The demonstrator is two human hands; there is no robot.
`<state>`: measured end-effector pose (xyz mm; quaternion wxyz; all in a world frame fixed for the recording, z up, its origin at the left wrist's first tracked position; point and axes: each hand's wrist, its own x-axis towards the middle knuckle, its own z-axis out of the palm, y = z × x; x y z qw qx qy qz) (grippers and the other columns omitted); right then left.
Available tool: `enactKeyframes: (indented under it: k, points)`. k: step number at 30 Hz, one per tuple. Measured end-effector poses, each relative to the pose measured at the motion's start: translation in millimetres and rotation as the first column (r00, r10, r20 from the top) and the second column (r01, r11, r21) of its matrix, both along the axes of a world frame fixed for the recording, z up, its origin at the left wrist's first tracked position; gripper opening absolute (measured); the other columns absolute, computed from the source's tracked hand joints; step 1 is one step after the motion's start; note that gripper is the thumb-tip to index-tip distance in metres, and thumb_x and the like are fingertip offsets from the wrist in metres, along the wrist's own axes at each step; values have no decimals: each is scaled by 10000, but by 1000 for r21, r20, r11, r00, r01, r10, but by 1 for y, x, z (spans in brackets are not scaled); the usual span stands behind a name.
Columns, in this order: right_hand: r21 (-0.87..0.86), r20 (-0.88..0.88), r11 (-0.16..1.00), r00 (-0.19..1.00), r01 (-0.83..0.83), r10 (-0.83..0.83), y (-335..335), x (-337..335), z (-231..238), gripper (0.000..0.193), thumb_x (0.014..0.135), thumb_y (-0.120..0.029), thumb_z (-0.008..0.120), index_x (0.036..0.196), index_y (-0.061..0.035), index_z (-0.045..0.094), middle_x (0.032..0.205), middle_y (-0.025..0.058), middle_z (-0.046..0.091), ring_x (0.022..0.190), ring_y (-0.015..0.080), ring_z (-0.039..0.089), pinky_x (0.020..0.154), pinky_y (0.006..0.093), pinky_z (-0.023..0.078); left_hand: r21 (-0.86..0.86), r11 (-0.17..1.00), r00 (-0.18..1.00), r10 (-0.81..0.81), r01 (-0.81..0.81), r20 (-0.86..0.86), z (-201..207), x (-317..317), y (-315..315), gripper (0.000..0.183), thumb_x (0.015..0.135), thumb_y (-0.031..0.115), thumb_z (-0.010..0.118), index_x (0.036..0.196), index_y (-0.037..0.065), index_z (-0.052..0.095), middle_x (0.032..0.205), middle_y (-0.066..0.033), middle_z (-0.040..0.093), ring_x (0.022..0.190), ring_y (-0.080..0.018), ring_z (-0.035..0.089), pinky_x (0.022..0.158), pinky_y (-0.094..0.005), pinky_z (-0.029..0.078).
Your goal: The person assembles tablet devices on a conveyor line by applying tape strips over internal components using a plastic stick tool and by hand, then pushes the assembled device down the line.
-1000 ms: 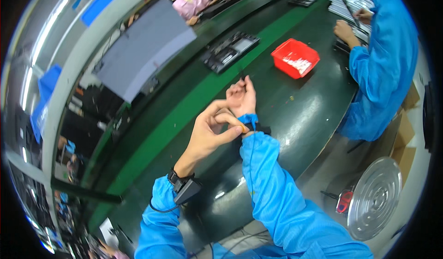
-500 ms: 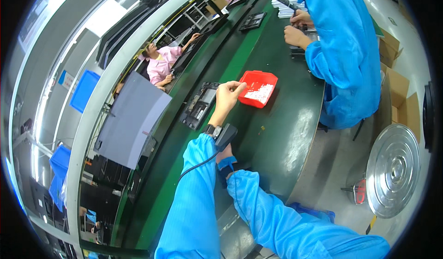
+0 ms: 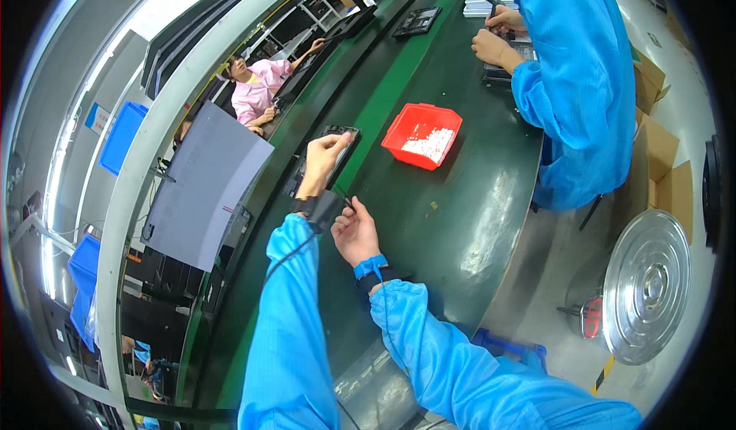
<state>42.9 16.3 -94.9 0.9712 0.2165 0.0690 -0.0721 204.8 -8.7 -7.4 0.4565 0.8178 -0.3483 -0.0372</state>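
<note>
My left hand (image 3: pixel 322 158) reaches forward and grips the edge of a flat black panel (image 3: pixel 341 140) lying on the green conveyor belt (image 3: pixel 383 100). My right hand (image 3: pixel 354 231) rests nearer to me on the dark worktop (image 3: pixel 460 223), fingers curled, pinching a thin dark tool whose tip points toward the panel. Both arms wear blue sleeves; a blue strap circles my right wrist and a dark band my left wrist.
A red bin (image 3: pixel 423 135) with small white parts sits right of the panel. A person in blue (image 3: pixel 575 77) works at the far right; another in pink (image 3: pixel 257 93) sits across the belt. More black panels (image 3: pixel 418 20) lie farther along. A round metal lid (image 3: pixel 648 284) is on the floor.
One second ago both hands were together near me. My left hand then reached toward the red bin and now grips the black panel; my right hand stays close, holding the thin tool.
</note>
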Motion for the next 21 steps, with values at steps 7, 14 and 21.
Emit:
enactKeyframes:
  k: [7,14,21]
  points:
    - [-23,3,999,999,35,-35,-4,2,-6,173,1015,-277,666,912,-143,628,709,-59,571,589,81,492,576,251,421,18,982,979,-184,186,-91,10,-36,-24,287,951,292,757,1023,17,800,832,-3,734,694,-51,554,599,-248,413]
    - [-118,77,983,988,142,-134,20,29,-39,167,1069,-253,561,994,-147,665,863,-70,661,784,88,601,727,259,481,412,879,912,-349,240,214,18,-59,-99,228,875,243,788,1007,59,816,783,-71,746,668,-121,615,639,-316,496]
    - [-488,275,797,929,356,-247,20,18,-38,274,1078,-319,522,1201,-117,661,1130,1,729,1041,184,672,982,382,517,473,834,785,-485,283,385,4,-59,-104,213,826,217,813,975,65,813,756,-112,741,669,-192,671,666,-335,522]
